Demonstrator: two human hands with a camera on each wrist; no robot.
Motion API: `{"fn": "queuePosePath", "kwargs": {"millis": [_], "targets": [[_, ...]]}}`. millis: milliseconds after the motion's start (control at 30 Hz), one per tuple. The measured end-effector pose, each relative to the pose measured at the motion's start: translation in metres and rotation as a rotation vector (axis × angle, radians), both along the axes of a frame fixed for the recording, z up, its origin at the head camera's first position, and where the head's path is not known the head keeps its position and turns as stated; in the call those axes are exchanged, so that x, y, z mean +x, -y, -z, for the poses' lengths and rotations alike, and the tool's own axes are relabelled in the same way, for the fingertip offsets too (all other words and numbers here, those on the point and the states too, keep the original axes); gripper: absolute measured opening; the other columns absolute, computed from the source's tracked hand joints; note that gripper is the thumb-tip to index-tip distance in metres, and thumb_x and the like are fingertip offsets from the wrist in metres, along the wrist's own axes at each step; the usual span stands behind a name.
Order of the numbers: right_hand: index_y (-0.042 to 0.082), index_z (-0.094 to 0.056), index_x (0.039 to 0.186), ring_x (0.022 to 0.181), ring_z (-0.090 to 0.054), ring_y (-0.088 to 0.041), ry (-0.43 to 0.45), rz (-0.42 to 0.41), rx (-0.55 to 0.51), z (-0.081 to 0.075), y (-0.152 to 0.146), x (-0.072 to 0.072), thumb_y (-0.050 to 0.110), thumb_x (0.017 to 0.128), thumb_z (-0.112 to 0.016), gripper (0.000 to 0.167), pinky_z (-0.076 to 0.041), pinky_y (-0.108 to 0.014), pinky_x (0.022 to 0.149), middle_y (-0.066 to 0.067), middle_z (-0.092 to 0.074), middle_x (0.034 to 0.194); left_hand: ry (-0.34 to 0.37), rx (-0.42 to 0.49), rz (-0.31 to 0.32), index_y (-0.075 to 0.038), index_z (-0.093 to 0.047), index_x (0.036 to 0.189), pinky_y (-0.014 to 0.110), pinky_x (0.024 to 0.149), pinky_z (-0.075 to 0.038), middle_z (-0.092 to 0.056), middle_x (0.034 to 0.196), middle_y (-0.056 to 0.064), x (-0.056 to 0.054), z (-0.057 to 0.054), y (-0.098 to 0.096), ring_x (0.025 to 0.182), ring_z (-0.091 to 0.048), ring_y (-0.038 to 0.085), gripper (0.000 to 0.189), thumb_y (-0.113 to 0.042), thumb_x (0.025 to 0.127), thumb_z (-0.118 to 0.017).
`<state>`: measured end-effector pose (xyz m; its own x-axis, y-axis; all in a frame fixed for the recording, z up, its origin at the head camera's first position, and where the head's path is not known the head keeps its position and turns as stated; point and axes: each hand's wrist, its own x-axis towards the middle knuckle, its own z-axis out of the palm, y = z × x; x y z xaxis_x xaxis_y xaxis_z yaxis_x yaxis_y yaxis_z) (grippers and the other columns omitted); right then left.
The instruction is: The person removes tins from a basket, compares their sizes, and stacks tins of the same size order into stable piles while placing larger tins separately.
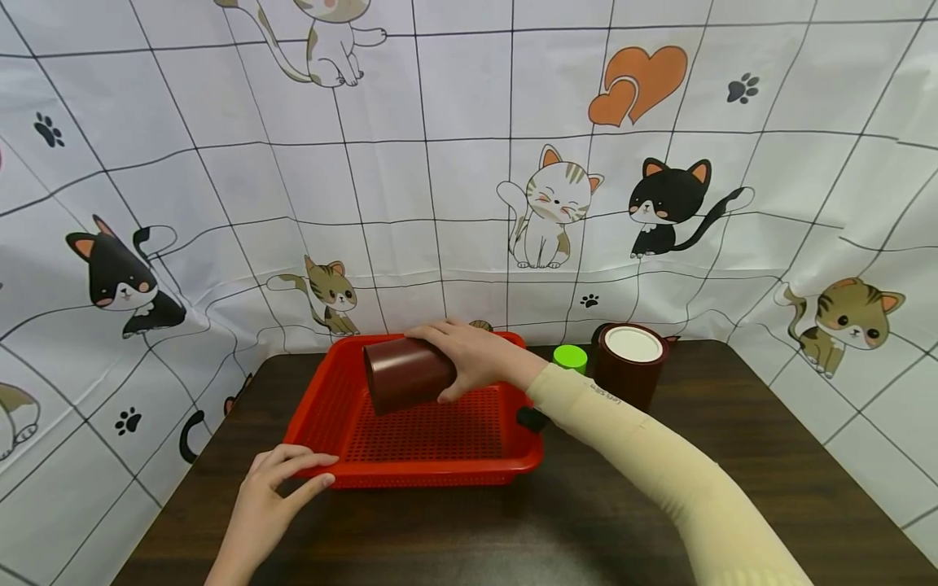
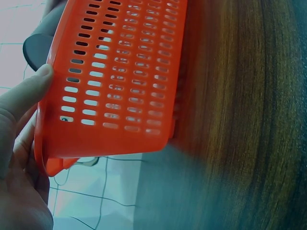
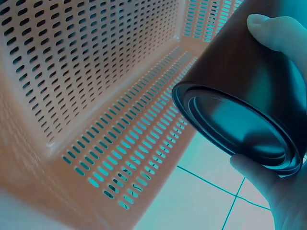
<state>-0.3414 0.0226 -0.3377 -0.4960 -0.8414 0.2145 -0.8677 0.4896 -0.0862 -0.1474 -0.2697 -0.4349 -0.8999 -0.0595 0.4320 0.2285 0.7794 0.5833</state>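
Note:
My right hand [image 1: 472, 350] grips a dark brown cylindrical canister [image 1: 406, 376] that lies tilted on its side over the red plastic basket [image 1: 440, 468]. In the right wrist view the canister [image 3: 230, 72] shows one end with a recessed ring, and the thumb and fingers wrap round its other parts. At the basket's front left corner, my left hand [image 1: 274, 488] pinches the rim between thumb and fingers. From the left wrist view, the thumb presses the outer side of the rim and the other fingers go behind it. The basket has slotted walls and a perforated floor.
Right of the basket, a brown canister with a white top [image 1: 633, 346] stands on the dark wooden table [image 1: 586, 521]. Beside it shows a bright green cap [image 1: 570, 357], partly behind the right forearm. A black object [image 1: 531, 419] sits at the basket's right side. A cat-print sheet [image 1: 469, 187] hangs behind.

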Motion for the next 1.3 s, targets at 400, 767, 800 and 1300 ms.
{"fn": "queuePosePath", "kwargs": {"millis": [400, 767, 800, 1300], "targets": [[0.037, -0.031, 0.150, 0.121, -0.049, -0.017, -0.092, 0.032, 0.042, -0.001, -0.008, 0.002, 0.058, 0.067, -0.082, 0.100, -0.046, -0.040, 0.097, 0.005, -0.051, 0.140, 0.005, -0.012, -0.009, -0.036, -0.076, 0.100, 0.039, 0.083, -0.038, -0.061, 0.101, -0.014, 0.001, 0.001, 0.000, 0.101, -0.036, -0.006, 0.023, -0.028, 0.080, -0.081], [0.025, -0.037, 0.145, 0.114, -0.052, -0.016, 0.169, 0.042, -0.160, -0.007, -0.022, -0.001, 0.047, 0.065, -0.089, 0.098, -0.047, -0.038, 0.094, 0.001, -0.053, 0.134, 0.011, -0.011, -0.011, -0.033, -0.077, 0.100, 0.040, 0.084, -0.038, -0.062, 0.101, -0.013, 0.001, -0.002, -0.002, 0.102, -0.036, -0.004, 0.022, -0.027, 0.080, -0.082], [0.023, -0.037, 0.145, 0.114, -0.053, -0.016, 0.180, 0.042, -0.178, -0.008, -0.023, -0.001, 0.046, 0.065, -0.089, 0.098, -0.047, -0.038, 0.094, 0.001, -0.053, 0.133, 0.011, -0.010, -0.010, -0.033, -0.077, 0.100, 0.040, 0.084, -0.038, -0.062, 0.101, -0.013, 0.001, -0.002, -0.002, 0.102, -0.036, -0.004, 0.022, -0.027, 0.080, -0.082], [0.022, -0.043, 0.142, 0.116, -0.048, -0.020, 0.013, 0.077, -0.037, -0.010, -0.037, 0.002, 0.056, 0.065, -0.086, 0.094, -0.048, -0.040, 0.092, -0.001, -0.055, 0.131, 0.019, -0.006, -0.016, -0.037, -0.076, 0.100, 0.039, 0.084, -0.038, -0.061, 0.101, -0.013, 0.002, -0.002, -0.002, 0.102, -0.035, -0.006, 0.021, -0.031, 0.080, -0.081]]}}
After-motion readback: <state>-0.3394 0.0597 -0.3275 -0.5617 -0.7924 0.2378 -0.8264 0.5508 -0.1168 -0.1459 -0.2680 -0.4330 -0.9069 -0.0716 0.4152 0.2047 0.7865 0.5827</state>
